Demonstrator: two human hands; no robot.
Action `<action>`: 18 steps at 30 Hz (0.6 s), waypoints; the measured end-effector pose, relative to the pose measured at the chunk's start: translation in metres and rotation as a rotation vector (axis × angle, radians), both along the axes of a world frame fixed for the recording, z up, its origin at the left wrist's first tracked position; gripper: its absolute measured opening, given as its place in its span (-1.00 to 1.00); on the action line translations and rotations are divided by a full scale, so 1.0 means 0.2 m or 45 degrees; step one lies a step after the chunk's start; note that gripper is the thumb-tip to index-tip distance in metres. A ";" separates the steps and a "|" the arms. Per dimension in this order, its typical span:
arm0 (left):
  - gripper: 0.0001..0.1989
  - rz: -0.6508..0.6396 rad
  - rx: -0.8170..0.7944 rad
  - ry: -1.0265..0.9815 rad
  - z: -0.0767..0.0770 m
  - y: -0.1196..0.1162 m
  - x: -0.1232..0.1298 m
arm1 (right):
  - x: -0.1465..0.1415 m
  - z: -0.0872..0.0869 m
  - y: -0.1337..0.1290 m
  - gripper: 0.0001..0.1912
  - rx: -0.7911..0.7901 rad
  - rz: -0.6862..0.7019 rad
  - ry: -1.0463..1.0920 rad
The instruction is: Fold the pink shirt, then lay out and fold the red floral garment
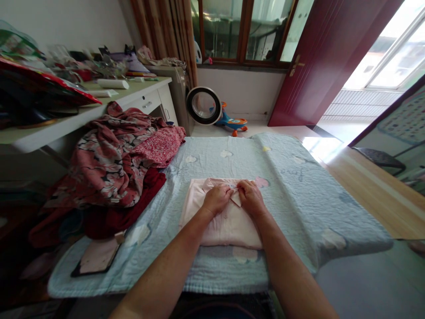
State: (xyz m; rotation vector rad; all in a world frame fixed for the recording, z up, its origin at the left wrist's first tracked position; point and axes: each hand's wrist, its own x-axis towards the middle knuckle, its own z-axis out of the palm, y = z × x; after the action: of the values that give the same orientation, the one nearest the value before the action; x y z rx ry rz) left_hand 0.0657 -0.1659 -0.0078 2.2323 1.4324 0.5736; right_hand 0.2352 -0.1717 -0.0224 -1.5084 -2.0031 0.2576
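Observation:
A pale pink shirt [229, 228] lies folded into a rectangle, with its collar at the far edge and its button front facing up. My left hand [217, 198] is closed at the left side of the collar, fingertips pinching the fabric. Just to its right, my right hand [250, 197] pinches the other side of the collar, and one collar point shows between the two hands. The shirt rests on a light blue quilted cover [288, 212].
A heap of red and pink patterned clothes [116, 155] lies on the left. Near it sits a dark-edged flat item [98, 257] with a pinkish top. A cluttered white desk [151, 95], an open round washer door [203, 105] and a toy car [232, 122] stand beyond.

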 end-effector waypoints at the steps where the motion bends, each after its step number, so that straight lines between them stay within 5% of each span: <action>1: -0.70 -0.009 0.007 -0.015 0.00 0.00 0.00 | 0.00 0.00 0.00 -0.75 0.001 0.005 -0.002; 7: -0.78 0.051 0.114 -0.096 -0.03 -0.02 0.01 | -0.02 0.04 -0.02 -0.71 0.021 0.141 -0.141; 18: -0.86 0.059 0.177 -0.133 -0.04 -0.04 0.01 | 0.04 -0.02 0.00 -0.77 -0.050 -0.069 -0.067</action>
State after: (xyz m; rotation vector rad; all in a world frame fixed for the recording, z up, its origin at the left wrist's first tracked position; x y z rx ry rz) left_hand 0.0682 -0.1735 -0.0149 2.2424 1.4345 0.8154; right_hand 0.2423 -0.1707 -0.0256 -1.6071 -2.0056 0.2389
